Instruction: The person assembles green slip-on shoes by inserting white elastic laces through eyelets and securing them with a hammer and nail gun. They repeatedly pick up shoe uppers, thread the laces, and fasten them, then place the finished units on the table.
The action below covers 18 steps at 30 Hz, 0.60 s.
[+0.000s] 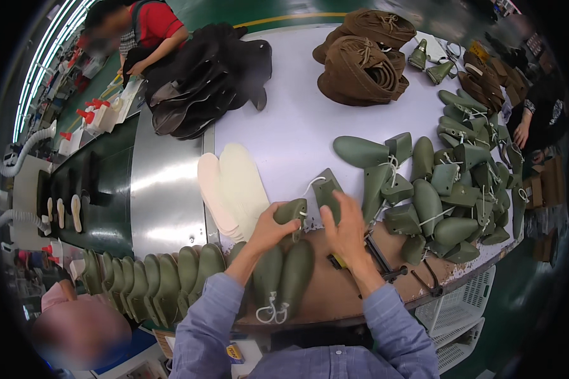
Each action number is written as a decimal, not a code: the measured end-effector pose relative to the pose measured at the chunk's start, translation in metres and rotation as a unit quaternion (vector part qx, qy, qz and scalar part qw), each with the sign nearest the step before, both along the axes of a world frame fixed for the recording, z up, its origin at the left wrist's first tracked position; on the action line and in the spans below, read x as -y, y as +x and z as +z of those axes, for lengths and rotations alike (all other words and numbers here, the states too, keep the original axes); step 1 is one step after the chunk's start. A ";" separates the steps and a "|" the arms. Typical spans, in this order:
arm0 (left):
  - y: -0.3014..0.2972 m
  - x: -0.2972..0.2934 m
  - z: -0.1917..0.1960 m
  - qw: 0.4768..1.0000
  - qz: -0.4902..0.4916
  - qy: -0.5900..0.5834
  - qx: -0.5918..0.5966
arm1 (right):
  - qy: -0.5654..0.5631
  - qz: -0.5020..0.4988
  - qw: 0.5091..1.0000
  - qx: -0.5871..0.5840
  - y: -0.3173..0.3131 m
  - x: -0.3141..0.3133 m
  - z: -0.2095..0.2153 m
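Note:
My left hand is closed around a green shoe last, its thumb across the side near a white cord loop. My right hand has its thumb and fingers about a second green last, which has a white cord at its top; the palm hides its lower part. Just below my left hand, two dark green lasts lie side by side with white cord loops at their near ends. Beyond my left hand are pale insoles, cream and pinkish, in stacks.
A row of green lasts lines the near left edge. More corded lasts are heaped at right, beside metal tools. Brown shoe uppers and black uppers lie at the back. A conveyor runs left. Co-workers stand around.

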<state>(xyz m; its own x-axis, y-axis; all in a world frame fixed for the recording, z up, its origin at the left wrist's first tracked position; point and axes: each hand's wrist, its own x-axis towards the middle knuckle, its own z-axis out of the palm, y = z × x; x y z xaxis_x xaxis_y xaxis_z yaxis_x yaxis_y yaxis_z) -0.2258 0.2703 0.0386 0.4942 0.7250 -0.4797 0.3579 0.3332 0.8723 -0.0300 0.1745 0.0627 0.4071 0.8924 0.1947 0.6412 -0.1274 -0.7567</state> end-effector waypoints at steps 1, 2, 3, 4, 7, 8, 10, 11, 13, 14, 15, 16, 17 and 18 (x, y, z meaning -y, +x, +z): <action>-0.001 0.007 0.006 1.000 0.012 0.006 0.022 | -0.049 0.051 0.994 -0.079 -0.011 0.007 -0.002; 0.002 0.019 0.014 0.999 0.024 0.012 0.043 | -0.078 0.058 0.980 -0.171 -0.020 0.011 -0.002; 0.005 0.027 0.019 0.997 0.037 0.020 0.070 | -0.104 0.065 0.959 -0.256 -0.025 0.013 0.008; 0.004 0.033 0.020 0.996 0.047 0.026 0.077 | -0.129 0.071 0.929 -0.339 -0.027 0.015 0.013; 0.006 0.051 0.029 0.991 0.076 0.029 0.102 | -0.145 0.102 0.943 -0.283 -0.014 0.017 0.034; 0.007 0.055 0.031 0.992 0.070 0.042 0.098 | -0.140 0.114 0.948 -0.263 -0.010 0.018 0.041; 0.012 0.062 0.037 0.992 0.053 0.068 0.097 | -0.104 0.139 0.972 -0.155 0.002 0.029 0.039; 0.017 0.066 0.042 0.991 0.043 0.090 0.084 | -0.087 0.150 0.980 -0.101 0.008 0.036 0.038; 0.023 0.073 0.037 0.988 0.005 0.141 0.057 | -0.140 0.099 0.958 -0.229 0.013 0.050 0.066; 0.026 0.076 0.033 0.985 -0.014 0.167 0.043 | -0.166 0.072 0.939 -0.292 0.012 0.056 0.076; 0.035 0.077 0.033 0.980 -0.036 0.189 0.049 | -0.152 0.056 0.944 -0.287 0.011 0.066 0.076; 0.038 0.081 0.035 0.969 -0.029 0.244 0.031 | -0.137 0.040 0.949 -0.280 0.010 0.077 0.075; 0.040 0.085 0.038 0.954 -0.021 0.298 0.013 | -0.122 0.024 0.954 -0.274 0.009 0.086 0.076; 0.044 0.090 0.042 0.937 -0.014 0.350 -0.002 | -0.113 0.018 0.956 -0.272 0.007 0.093 0.083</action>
